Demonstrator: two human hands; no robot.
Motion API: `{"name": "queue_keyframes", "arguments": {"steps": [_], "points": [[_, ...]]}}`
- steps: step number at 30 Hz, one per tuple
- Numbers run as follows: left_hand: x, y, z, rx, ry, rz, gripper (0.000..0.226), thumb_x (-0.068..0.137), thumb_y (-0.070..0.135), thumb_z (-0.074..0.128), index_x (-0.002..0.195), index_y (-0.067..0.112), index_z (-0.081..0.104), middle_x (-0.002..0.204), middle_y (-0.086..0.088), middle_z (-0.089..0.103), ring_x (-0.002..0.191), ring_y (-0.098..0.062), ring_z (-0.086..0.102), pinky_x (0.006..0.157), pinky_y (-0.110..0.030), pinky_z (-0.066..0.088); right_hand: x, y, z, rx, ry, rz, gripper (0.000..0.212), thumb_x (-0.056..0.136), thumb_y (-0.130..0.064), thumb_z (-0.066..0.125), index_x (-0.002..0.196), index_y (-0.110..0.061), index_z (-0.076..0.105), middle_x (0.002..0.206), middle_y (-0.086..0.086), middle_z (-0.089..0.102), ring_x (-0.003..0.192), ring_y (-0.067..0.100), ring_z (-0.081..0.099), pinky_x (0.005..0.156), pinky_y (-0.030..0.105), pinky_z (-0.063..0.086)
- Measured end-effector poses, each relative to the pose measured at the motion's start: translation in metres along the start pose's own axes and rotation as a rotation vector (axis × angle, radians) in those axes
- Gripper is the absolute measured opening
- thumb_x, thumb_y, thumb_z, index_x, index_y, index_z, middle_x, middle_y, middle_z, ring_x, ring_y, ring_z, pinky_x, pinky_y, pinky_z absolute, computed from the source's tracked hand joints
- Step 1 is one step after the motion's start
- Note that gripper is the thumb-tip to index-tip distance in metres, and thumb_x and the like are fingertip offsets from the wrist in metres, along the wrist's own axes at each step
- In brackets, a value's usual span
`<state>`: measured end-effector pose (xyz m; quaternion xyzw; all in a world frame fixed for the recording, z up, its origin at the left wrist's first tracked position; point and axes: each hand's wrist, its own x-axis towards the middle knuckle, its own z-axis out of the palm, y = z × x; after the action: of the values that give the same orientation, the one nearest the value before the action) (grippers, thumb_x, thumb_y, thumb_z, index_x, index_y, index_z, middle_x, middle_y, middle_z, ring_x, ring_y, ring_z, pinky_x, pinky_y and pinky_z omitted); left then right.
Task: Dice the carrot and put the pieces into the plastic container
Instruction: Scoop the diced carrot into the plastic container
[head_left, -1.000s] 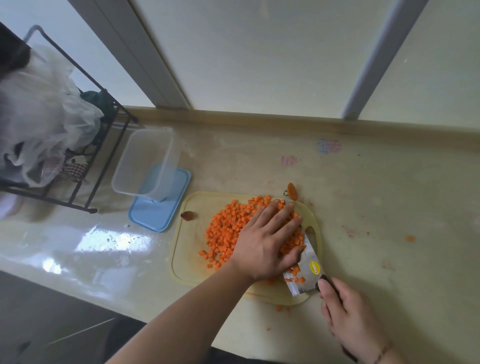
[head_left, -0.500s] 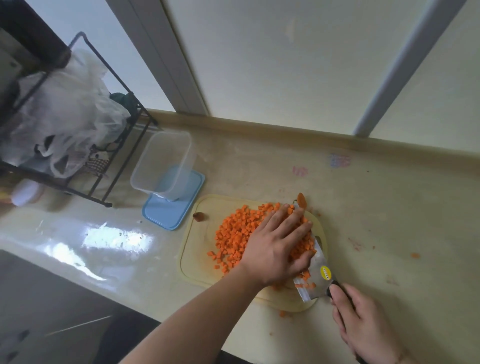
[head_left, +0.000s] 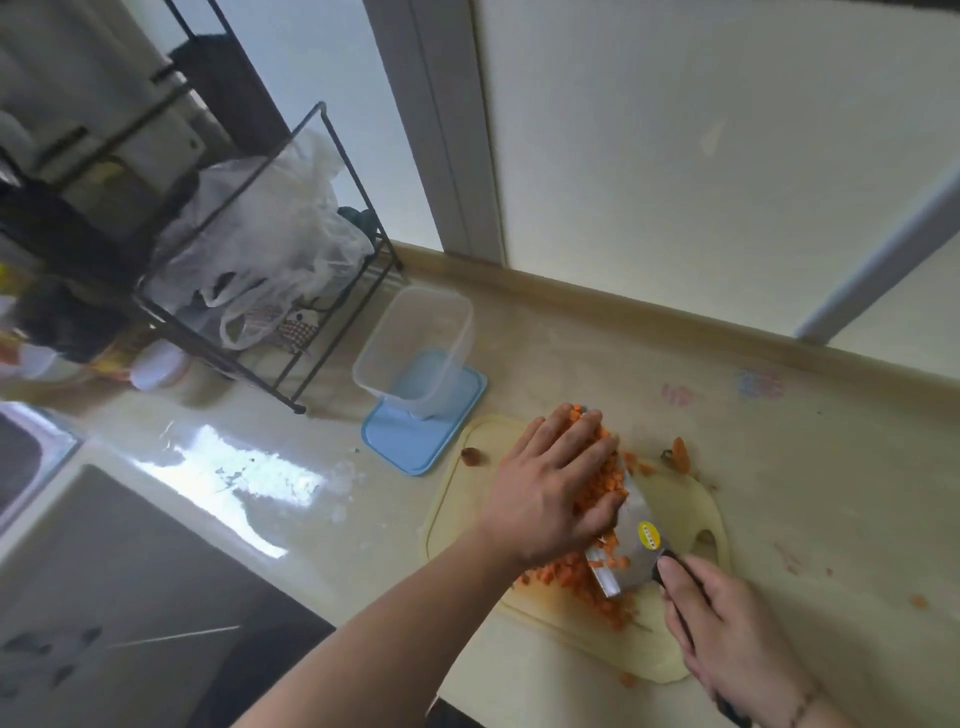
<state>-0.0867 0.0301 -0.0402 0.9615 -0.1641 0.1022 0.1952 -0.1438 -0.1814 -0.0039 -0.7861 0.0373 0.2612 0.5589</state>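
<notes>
The left hand (head_left: 550, 488) lies flat with fingers (head_left: 582, 441) straight and close together, pressing diced carrot (head_left: 602, 478) against the broad blade of the knife (head_left: 631, 540). The right hand (head_left: 727, 634) has its fingers wrapped around the knife's dark handle, the blade tilted over the cutting board (head_left: 670, 499). More carrot pieces lie on the board beneath the blade, and a few are scattered on the worktop (head_left: 831, 467). The plastic container (head_left: 415, 348) stands empty on its blue lid (head_left: 415, 436), just beyond the board's far left corner. A wire rack (head_left: 270, 291) holding plastic bags stands farther left.
</notes>
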Motion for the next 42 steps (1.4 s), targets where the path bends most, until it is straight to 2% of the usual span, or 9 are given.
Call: {"name": "queue_keyframes", "arguments": {"steps": [4,10,14,19,23,27,31,37,42], "points": [[0.003,-0.046,-0.029,0.019,0.063,-0.032,0.056,0.094,0.053,0.056,0.138,0.018,0.063,0.15,-0.006,0.053,0.143,-0.032,0.043,0.116,-0.047,0.037,0.032,-0.033,0.028,-0.181,-0.046,-0.107,0.04,0.098,-0.043,0.04,0.071,-0.015,0.05,0.042,0.002,0.049,0.03,0.01,0.039,0.041,0.022,0.028],[0.011,-0.129,-0.071,0.038,0.12,-0.078,0.056,0.09,0.05,0.059,0.133,0.015,0.067,0.144,-0.008,0.059,0.136,-0.033,0.051,0.113,-0.045,0.042,0.086,-0.091,0.085,-0.092,-0.123,-0.09,0.041,0.1,-0.036,0.043,0.074,-0.003,0.046,0.042,0.001,0.045,0.03,0.021,0.036,0.037,0.024,0.03],[0.023,-0.172,-0.087,0.004,0.055,-0.166,0.059,0.09,0.055,0.052,0.135,0.019,0.066,0.145,-0.004,0.059,0.139,-0.029,0.049,0.115,-0.036,0.035,0.118,-0.124,0.114,-0.061,-0.145,-0.002,0.042,0.101,-0.034,0.042,0.077,0.001,0.045,0.041,0.004,0.041,0.028,0.019,0.034,0.035,0.022,0.031],[0.039,-0.199,-0.09,-0.141,-0.125,-0.293,0.076,0.085,0.067,0.037,0.144,0.024,0.057,0.157,0.0,0.046,0.149,-0.022,0.033,0.117,-0.02,0.014,0.143,-0.15,0.129,-0.11,-0.104,0.088,0.039,0.1,-0.036,0.044,0.073,-0.007,0.047,0.049,0.012,0.041,0.029,0.02,0.036,0.037,0.025,0.035],[0.044,-0.204,-0.089,-0.185,-0.174,-0.315,0.079,0.083,0.069,0.033,0.147,0.028,0.053,0.16,0.003,0.04,0.149,-0.019,0.031,0.114,-0.015,0.012,0.15,-0.16,0.131,-0.165,-0.086,0.115,0.039,0.099,-0.036,0.045,0.074,-0.007,0.047,0.049,0.012,0.042,0.03,0.022,0.039,0.037,0.025,0.035],[0.046,-0.209,-0.088,-0.155,-0.226,-0.289,0.069,0.09,0.06,0.04,0.148,0.025,0.052,0.158,0.002,0.042,0.146,-0.022,0.035,0.116,-0.025,0.02,0.153,-0.167,0.132,-0.234,-0.084,0.169,0.039,0.1,-0.035,0.042,0.074,-0.007,0.049,0.046,0.011,0.045,0.031,0.023,0.041,0.036,0.023,0.035],[0.046,-0.211,-0.088,-0.197,-0.246,-0.278,0.071,0.094,0.064,0.03,0.151,0.026,0.047,0.161,0.003,0.039,0.151,-0.021,0.026,0.119,-0.024,0.012,0.156,-0.177,0.132,-0.199,-0.087,0.261,0.035,0.101,-0.03,0.04,0.08,-0.005,0.052,0.047,0.009,0.043,0.029,0.019,0.039,0.034,0.019,0.034],[0.048,-0.21,-0.092,-0.203,-0.387,-0.14,0.087,0.085,0.077,0.015,0.162,0.037,0.016,0.169,0.012,0.01,0.156,-0.009,0.0,0.126,-0.037,-0.001,0.162,-0.195,0.132,-0.106,-0.098,0.357,0.031,0.1,-0.029,0.041,0.089,-0.003,0.054,0.05,0.006,0.044,0.031,0.017,0.037,0.036,0.017,0.032],[0.053,-0.209,-0.087,-0.09,-0.475,-0.09,0.083,0.086,0.079,0.005,0.161,0.043,0.003,0.17,0.013,-0.004,0.156,-0.011,-0.008,0.125,-0.046,-0.007,0.163,-0.202,0.135,-0.078,-0.113,0.385,0.032,0.1,-0.033,0.04,0.089,-0.006,0.054,0.051,0.004,0.046,0.032,0.016,0.038,0.037,0.018,0.032]]}}
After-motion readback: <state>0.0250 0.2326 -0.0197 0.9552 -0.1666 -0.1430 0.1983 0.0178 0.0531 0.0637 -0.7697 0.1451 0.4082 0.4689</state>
